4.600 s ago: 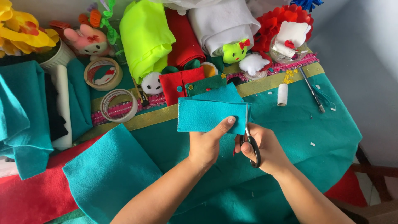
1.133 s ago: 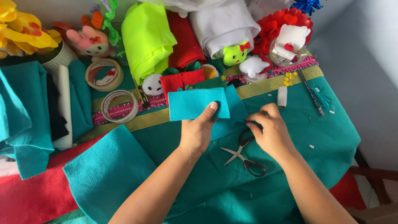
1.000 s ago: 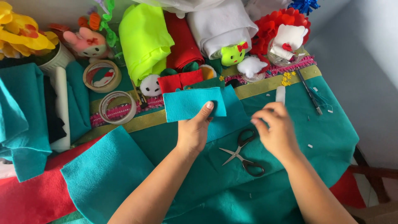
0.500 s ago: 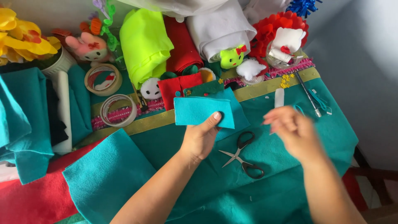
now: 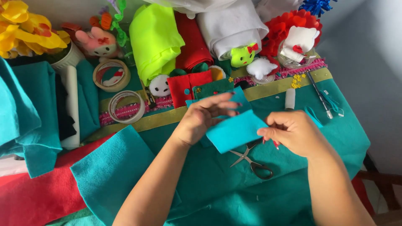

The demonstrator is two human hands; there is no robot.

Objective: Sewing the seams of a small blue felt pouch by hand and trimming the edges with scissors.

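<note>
Turquoise felt piece, long axis tilted up rightward, left hand and right hand fingers pinching it

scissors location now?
Head view: the scissors lie flat on the green cloth, centre-right, just below the turquoise felt piece and beside the right hand, which isn't touching them.

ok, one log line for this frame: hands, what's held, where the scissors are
left hand: on teal felt piece | right hand: pinching its edge | scissors: lying on green cloth, untouched
</note>
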